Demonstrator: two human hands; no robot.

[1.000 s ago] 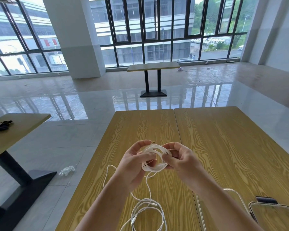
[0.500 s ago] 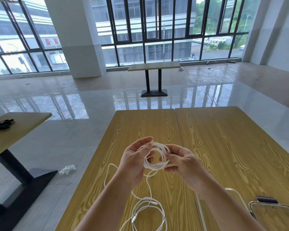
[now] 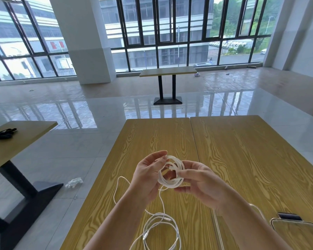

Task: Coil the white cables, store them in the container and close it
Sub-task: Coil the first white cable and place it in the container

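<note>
A small coil of white cable (image 3: 171, 181) hangs in the air over the yellow wooden table (image 3: 242, 150), held between both hands. My left hand (image 3: 148, 175) grips the coil's left side, thumb and fingers curled around its loops. My right hand (image 3: 202, 183) pinches the coil's right and lower side. A loose white cable (image 3: 159, 230) lies in wide loops on the table below my arms, one strand rising toward the coil. A clear plastic container (image 3: 260, 213) shows at the lower right, partly hidden by my right forearm, beside its clear lid (image 3: 296, 233).
A dark clip-like piece (image 3: 288, 216) sits at the lid's far edge. Another wooden table with a black object (image 3: 5, 133) stands to the left. A white scrap (image 3: 74, 182) lies on the shiny floor. A further table (image 3: 167, 71) stands by the windows.
The coil has been turned a little between the hands and both hands have shifted slightly lower. The loose cable on the table lies as before.
</note>
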